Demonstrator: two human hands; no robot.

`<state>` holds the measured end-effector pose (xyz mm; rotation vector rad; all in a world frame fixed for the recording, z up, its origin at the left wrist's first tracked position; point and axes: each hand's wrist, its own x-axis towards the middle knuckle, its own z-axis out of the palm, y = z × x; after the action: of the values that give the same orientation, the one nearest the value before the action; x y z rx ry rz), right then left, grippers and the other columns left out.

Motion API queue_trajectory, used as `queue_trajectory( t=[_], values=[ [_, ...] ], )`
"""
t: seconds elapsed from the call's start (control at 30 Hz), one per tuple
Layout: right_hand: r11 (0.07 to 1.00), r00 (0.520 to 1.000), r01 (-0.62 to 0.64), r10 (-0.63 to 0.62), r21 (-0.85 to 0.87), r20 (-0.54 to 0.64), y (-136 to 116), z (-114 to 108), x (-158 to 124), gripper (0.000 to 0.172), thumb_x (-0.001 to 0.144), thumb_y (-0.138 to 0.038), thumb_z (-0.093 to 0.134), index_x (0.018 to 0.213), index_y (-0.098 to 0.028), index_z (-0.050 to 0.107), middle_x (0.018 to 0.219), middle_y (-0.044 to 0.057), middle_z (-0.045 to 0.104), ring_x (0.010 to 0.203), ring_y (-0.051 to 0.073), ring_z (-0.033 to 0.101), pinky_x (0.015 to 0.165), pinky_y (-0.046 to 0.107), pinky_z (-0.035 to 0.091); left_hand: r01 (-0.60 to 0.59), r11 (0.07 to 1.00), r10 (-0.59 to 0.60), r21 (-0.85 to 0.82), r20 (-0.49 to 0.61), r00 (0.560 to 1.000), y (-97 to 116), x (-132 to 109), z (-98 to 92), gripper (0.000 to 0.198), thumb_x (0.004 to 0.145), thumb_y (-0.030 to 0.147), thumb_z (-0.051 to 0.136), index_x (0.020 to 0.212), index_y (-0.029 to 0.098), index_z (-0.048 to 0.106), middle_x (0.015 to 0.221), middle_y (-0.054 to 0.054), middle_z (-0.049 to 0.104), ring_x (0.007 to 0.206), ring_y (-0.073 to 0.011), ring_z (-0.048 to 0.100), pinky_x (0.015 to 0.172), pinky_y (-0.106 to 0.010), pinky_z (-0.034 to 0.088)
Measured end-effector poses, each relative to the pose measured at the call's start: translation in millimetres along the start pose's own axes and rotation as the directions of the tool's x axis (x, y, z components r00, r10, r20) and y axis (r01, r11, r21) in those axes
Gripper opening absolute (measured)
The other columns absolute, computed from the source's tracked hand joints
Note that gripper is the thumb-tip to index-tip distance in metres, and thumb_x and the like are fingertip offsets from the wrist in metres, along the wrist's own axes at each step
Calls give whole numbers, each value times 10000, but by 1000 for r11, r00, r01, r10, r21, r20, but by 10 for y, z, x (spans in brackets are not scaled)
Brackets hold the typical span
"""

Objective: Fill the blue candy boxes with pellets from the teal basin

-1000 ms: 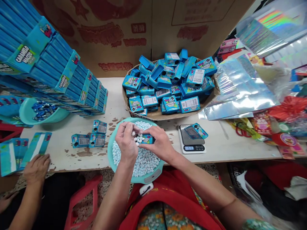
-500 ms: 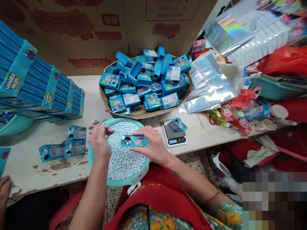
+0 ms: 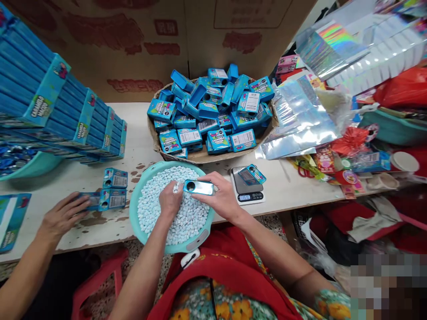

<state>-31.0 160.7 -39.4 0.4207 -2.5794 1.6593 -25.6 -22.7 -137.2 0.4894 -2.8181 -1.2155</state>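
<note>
My right hand (image 3: 222, 195) grips a small blue candy box (image 3: 203, 188) between thumb and fingers, its shiny face and dark round hole turned up. Beside the hole end, my left hand (image 3: 171, 201) has its fingers closed around a few pale blue candies (image 3: 176, 186). Both hands are over a turquoise basin (image 3: 135, 218) full of the same small candies. A digital scale (image 3: 250, 195) stands right of the basin, with a blue package (image 3: 255, 174) lying on its plate.
Behind the basin, a cardboard tray (image 3: 200, 156) holds many blue boxes. At left, a co-worker's hand (image 3: 63, 215) touches one of several filled boxes (image 3: 115, 178). Tall stacked blue cartons (image 3: 43, 106) stand behind. Silvery sheets (image 3: 300, 115) and mixed packaging crowd the right side.
My left hand has moved right and down, to the box's end. The box has turned from its printed side to its shiny face. A co-worker's hand has reached in from the left.
</note>
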Motion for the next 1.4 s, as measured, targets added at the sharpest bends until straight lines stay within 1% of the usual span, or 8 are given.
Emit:
queue_trajectory(
  t=[0.07, 0.17, 0.23, 0.33, 0.6, 0.8, 1.2, 1.4],
  values=[
    [999, 1000, 18, -18, -30, 21, 8, -6, 11, 350, 697, -305, 812, 1001, -226, 655, 927, 29, 650, 884, 199, 608, 791, 328, 481, 156, 922, -176, -354, -24, 984, 80, -26, -111, 204, 738, 368, 626, 685, 177, 577, 608, -3, 531, 591, -146, 494, 572, -240, 386],
    [994, 995, 77, -72, -77, 62, -6, 42, 30, 356, 698, -301, 813, 1003, -220, 649, 930, 40, 655, 890, 216, 600, 792, 343, 473, 292, 561, -316, -775, 126, 940, 363, -96, -377, 261, 698, 383, 677, 717, 171, 527, 595, 26, 508, 472, -89, 421, 428, -194, 313],
    [986, 989, 122, -112, -110, 96, -36, 125, 38, 359, 705, -300, 809, 1009, -208, 642, 937, 52, 658, 900, 228, 595, 793, 353, 468, 271, 341, -288, -900, 175, 942, 584, -136, -553, 262, 684, 336, 690, 778, 181, 501, 637, 25, 529, 470, -86, 448, 401, -183, 320],
    [966, 975, 172, -138, -193, 176, -94, 289, 44, 362, 705, -294, 809, 1005, -190, 635, 944, 66, 655, 905, 242, 589, 786, 366, 456, 118, 211, -245, -970, 64, 967, 804, -150, -698, 223, 699, 284, 671, 776, 179, 489, 669, 20, 539, 552, -102, 525, 490, -209, 441],
    [951, 966, 187, -134, -245, 219, -176, 419, 95, 363, 689, -320, 821, 987, -210, 644, 923, 50, 655, 888, 237, 590, 774, 361, 431, -25, 285, -238, -958, -96, 967, 866, -104, -666, 178, 748, 278, 647, 733, 164, 510, 654, 32, 537, 574, -95, 546, 659, -291, 524],
    [965, 975, 158, -119, -210, 187, -184, 361, 116, 369, 683, -351, 826, 975, -209, 651, 917, 43, 663, 896, 229, 598, 767, 349, 431, -72, 424, -248, -903, -192, 950, 914, -76, -629, 209, 781, 329, 636, 730, 156, 531, 658, 19, 554, 557, -104, 561, 586, -252, 490],
    [971, 969, 153, -111, -182, 219, -168, 286, 141, 431, 631, -357, 856, 984, -209, 657, 918, 42, 673, 893, 228, 609, 781, 352, 439, -113, 453, -211, -884, -229, 950, 974, -111, -604, 248, 833, 363, 589, 718, 154, 523, 632, 19, 547, 527, -98, 544, 539, -233, 466],
    [971, 966, 134, -84, -199, 243, -103, 341, 136, 408, 632, -356, 856, 958, -203, 664, 901, 42, 665, 878, 223, 606, 766, 344, 438, -47, 465, -182, -884, -147, 972, 973, -102, -556, 314, 792, 399, 656, 672, 160, 493, 559, 47, 491, 390, -39, 385, 364, -167, 283]
  ],
)
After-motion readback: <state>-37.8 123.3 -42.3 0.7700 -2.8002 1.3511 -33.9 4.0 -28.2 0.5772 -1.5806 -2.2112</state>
